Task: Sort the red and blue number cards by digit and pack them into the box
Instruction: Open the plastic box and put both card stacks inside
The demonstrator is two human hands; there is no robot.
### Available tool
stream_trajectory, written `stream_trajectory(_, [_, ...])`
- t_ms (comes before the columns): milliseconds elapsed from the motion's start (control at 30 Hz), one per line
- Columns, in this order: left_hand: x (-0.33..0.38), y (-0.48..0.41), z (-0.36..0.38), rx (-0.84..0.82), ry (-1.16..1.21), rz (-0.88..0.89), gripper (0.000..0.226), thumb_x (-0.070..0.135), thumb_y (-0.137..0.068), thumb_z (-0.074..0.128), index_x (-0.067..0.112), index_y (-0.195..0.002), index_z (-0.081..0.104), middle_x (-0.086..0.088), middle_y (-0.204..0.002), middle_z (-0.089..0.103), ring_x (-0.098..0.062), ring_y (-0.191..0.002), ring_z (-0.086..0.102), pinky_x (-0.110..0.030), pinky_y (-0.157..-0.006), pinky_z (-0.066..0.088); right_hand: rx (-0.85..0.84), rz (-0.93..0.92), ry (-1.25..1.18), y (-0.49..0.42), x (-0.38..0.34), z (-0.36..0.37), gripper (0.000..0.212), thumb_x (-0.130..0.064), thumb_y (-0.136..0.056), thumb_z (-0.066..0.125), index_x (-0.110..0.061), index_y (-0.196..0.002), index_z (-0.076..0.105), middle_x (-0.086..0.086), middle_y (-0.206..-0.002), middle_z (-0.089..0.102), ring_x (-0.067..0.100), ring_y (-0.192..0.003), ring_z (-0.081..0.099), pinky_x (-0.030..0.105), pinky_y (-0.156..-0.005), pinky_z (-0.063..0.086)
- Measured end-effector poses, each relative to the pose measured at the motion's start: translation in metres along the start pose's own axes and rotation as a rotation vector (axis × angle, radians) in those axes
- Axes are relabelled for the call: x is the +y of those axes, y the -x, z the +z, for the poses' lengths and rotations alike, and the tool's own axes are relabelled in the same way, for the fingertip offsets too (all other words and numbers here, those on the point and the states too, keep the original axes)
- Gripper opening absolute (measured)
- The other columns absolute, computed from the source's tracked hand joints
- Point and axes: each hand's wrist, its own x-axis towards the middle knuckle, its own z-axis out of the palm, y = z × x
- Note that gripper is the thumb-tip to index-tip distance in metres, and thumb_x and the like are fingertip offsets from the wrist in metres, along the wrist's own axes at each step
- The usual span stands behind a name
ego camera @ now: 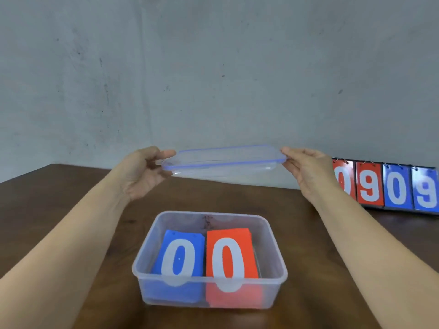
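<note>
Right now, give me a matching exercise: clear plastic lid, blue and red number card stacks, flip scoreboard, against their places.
1. clear plastic lid with blue seal
2. blue card stack showing 0
3. red card stack showing 0
4. flip scoreboard reading 0909

A. left half of the clear plastic box
B. held between left hand and right hand
C. far right of the brown wooden table
D. right half of the box

Pairs: 1-B, 2-A, 3-D, 4-C

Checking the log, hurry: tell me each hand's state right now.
Left hand: closed, pinching the left end of the lid.
Right hand: closed, pinching the lid's right end.
</note>
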Motion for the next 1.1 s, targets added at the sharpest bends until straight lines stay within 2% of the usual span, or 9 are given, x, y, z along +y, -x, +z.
stream_trajectory(67, [-0.011, 0.013, 0.008, 0.072, -0.094, 0.071, 0.014, -0.005, -0.088, 0.057, -0.006, -0.101, 0.059, -0.021, -0.102, 0.064, -0.022, -0.075, 0.07, -0.029, -0.068, 0.061, 0.038, 0.031, 0.013, 0.007, 0.003, -0.01, 0.013, 0.006, -0.084, 0.065, -0.007, -0.082, 0.063, 0.007, -0.08, 0.064, 0.016, -0.072, 0.063, 0.027, -0.08, 0.055])
stream_trajectory(167, [-0.022, 0.033, 0.01, 0.161, -0.198, 0.101, 0.024, -0.01, -0.085, 0.062, 0.003, -0.104, 0.055, -0.015, -0.083, 0.067, -0.015, -0.064, 0.072, -0.024, -0.057, 0.059, 0.052, 0.13, -0.026, 0.023, 0.005, -0.02, 0.018, 0.01, -0.082, 0.064, -0.007, -0.086, 0.058, 0.006, -0.076, 0.058, 0.016, -0.066, 0.058, 0.025, -0.065, 0.055])
stream_trajectory(300, [-0.027, 0.059, -0.005, 0.213, -0.289, 0.055, 0.042, -0.008, -0.08, 0.068, 0.0, -0.119, 0.054, -0.017, -0.097, 0.068, -0.017, -0.067, 0.071, -0.025, -0.057, 0.059, -0.013, 0.219, -0.067, 0.051, 0.008, -0.032, 0.012, 0.009, -0.082, 0.065, -0.002, -0.086, 0.061, 0.009, -0.077, 0.06, 0.017, -0.064, 0.059, 0.021, -0.053, 0.055])
stream_trajectory(367, [-0.03, 0.071, -0.015, 0.237, -0.371, 0.038, 0.047, -0.003, -0.077, 0.073, -0.006, -0.121, 0.057, -0.017, -0.094, 0.07, -0.018, -0.067, 0.07, -0.025, -0.054, 0.057, -0.03, 0.24, -0.03, 0.064, 0.014, -0.037, 0.017, 0.006, -0.081, 0.068, 0.002, -0.097, 0.062, 0.011, -0.081, 0.063, 0.019, -0.068, 0.061, 0.024, -0.057, 0.055])
stream_trajectory(500, [-0.044, 0.089, -0.026, 0.281, -0.537, 0.034, 0.02, 0.003, -0.082, 0.072, -0.002, -0.102, 0.069, -0.016, -0.079, 0.075, -0.021, -0.062, 0.07, -0.027, -0.056, 0.058, -0.006, 0.282, 0.071, 0.088, 0.034, -0.042, 0.031, 0.0, -0.08, 0.073, -0.003, -0.11, 0.065, 0.013, -0.094, 0.07, 0.022, -0.078, 0.066, 0.03, -0.071, 0.053])
stream_trajectory(633, [-0.06, 0.097, -0.032, 0.319, -0.679, 0.06, 0.011, 0.01, -0.083, 0.074, 0.005, -0.093, 0.074, -0.018, -0.082, 0.075, -0.03, -0.073, 0.069, -0.038, -0.071, 0.055, 0.074, 0.282, 0.178, 0.105, 0.052, -0.043, 0.036, -0.002, -0.081, 0.073, -0.005, -0.115, 0.065, 0.006, -0.094, 0.069, 0.014, -0.076, 0.065, 0.02, -0.06, 0.047])
stream_trajectory(800, [-0.066, 0.096, -0.034, 0.352, -0.778, 0.082, 0.014, 0.018, -0.086, 0.073, 0.008, -0.097, 0.073, -0.011, -0.085, 0.075, -0.028, -0.08, 0.073, -0.039, -0.074, 0.059, 0.143, 0.255, 0.247, 0.11, 0.068, -0.036, 0.041, -0.004, -0.08, 0.074, -0.007, -0.12, 0.064, 0.006, -0.109, 0.068, 0.015, -0.087, 0.064, 0.021, -0.067, 0.048])
stream_trajectory(1000, [-0.064, 0.09, -0.04, 0.368, -0.799, 0.043, 0.025, 0.02, -0.089, 0.071, 0.006, -0.109, 0.071, -0.013, -0.086, 0.071, -0.018, -0.058, 0.057, -0.028, -0.056, 0.049, 0.179, 0.218, 0.316, 0.114, 0.072, -0.029, 0.036, -0.006, -0.079, 0.075, -0.012, -0.114, 0.066, -0.003, -0.1, 0.065, 0.007, -0.083, 0.06, 0.025, -0.076, 0.05])
stream_trajectory(1100, [-0.063, 0.087, -0.046, 0.37, -0.78, 0.034, 0.025, 0.016, -0.088, 0.071, 0.003, -0.108, 0.071, -0.016, -0.088, 0.072, -0.025, -0.067, 0.064, -0.033, -0.062, 0.052, 0.193, 0.172, 0.379, 0.12, 0.076, -0.023, 0.031, -0.011, -0.081, 0.074, -0.016, -0.112, 0.067, -0.004, -0.102, 0.066, 0.013, -0.093, 0.062, 0.029, -0.081, 0.052])
